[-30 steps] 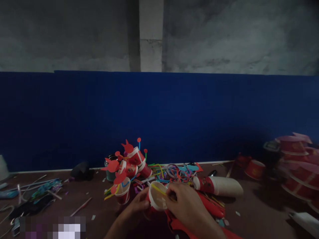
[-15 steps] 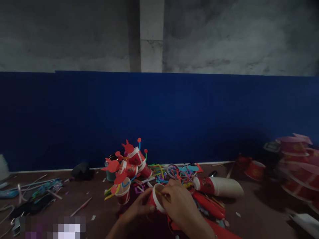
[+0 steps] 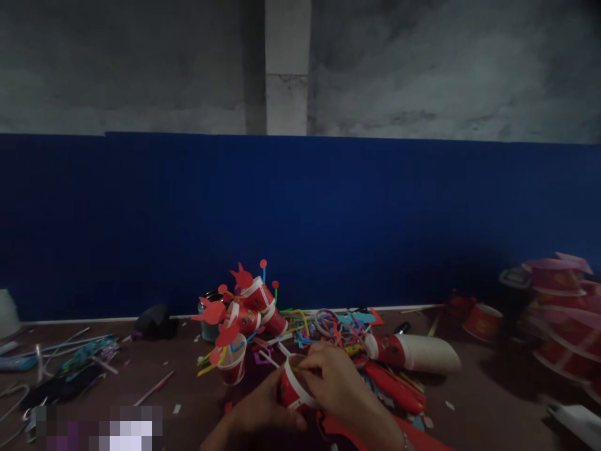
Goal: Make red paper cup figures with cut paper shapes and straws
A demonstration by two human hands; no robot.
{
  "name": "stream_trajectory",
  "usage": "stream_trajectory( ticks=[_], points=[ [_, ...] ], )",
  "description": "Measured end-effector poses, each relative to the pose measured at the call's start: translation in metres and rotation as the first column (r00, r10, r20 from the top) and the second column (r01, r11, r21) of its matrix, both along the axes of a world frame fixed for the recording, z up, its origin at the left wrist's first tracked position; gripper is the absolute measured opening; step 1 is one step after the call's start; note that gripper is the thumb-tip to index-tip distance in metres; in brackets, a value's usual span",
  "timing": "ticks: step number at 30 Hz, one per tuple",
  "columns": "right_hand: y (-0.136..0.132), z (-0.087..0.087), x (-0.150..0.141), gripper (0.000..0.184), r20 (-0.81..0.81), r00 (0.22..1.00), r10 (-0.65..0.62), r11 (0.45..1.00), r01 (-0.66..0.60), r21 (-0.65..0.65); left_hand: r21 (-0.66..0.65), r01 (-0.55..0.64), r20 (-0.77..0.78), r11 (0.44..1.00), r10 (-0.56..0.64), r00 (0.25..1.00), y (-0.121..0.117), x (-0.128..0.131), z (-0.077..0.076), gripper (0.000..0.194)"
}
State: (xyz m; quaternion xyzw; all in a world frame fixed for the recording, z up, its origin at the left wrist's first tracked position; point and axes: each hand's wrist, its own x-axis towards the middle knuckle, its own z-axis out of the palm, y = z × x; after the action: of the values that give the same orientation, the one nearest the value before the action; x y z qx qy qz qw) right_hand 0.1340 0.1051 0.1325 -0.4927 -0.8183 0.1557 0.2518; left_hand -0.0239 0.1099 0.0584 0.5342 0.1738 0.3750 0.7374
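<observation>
My left hand [image 3: 270, 404] is wrapped around a red paper cup [image 3: 292, 389] with a white rim, its open mouth tilted up. At the rim are the pinched fingers of my right hand [image 3: 331, 379], reaching into the mouth. A sliver of yellow, apparently a straw, shows at those fingertips; most of it is hidden. Just left stands a decorated cup [image 3: 232, 366] with red paper shapes and bent coloured straws. Behind it, several similar decorated cups [image 3: 257, 294] are heaped together. Red paper [image 3: 404, 432] lies under my right forearm.
Loose coloured straws and scraps [image 3: 305, 322] lie behind the cup. To the right are a stack of nested cups [image 3: 429, 352], a red pouch-like object [image 3: 397, 388] and red tubs [image 3: 481, 321]. Clutter [image 3: 89, 357] covers the table's left side, before a blue partition [image 3: 300, 219].
The cup has tipped and turned slightly in my left hand, showing more of its red side. My left fingers have shifted lower around it. My right fingers remain at the rim.
</observation>
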Motion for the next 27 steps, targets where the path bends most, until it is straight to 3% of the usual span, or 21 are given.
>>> stream_trajectory(
  ticks=[5, 9, 14, 22, 27],
  points=[
    [-0.002, 0.002, 0.002, 0.03, -0.074, 0.997, 0.031, 0.998, -0.035, -0.057, 0.019, -0.017, -0.009, 1.0, 0.017, 1.0, -0.003, 0.003, 0.007, 0.08],
    [-0.001, 0.002, 0.0, 0.03, -0.063, 0.998, 0.03, 0.999, -0.032, -0.028, 0.044, -0.07, -0.082, 0.997, 0.074, 0.994, -0.003, 0.003, 0.006, 0.08],
    [0.001, 0.0, -0.001, 0.028, -0.06, 0.998, 0.013, 1.0, -0.015, -0.023, 0.085, -0.056, -0.117, 0.995, 0.065, 0.991, -0.003, 0.003, 0.005, 0.073],
    [0.001, -0.006, -0.006, 0.025, -0.15, 0.988, 0.045, 0.998, -0.052, -0.041, 0.086, -0.065, -0.16, 0.994, 0.078, 0.984, -0.008, 0.003, 0.016, 0.073],
    [-0.007, 0.001, -0.005, 0.026, -0.057, 0.998, -0.03, 0.999, 0.028, -0.035, 0.123, -0.08, -0.096, 0.989, 0.092, 0.991, -0.006, 0.003, 0.015, 0.074]
  ],
)
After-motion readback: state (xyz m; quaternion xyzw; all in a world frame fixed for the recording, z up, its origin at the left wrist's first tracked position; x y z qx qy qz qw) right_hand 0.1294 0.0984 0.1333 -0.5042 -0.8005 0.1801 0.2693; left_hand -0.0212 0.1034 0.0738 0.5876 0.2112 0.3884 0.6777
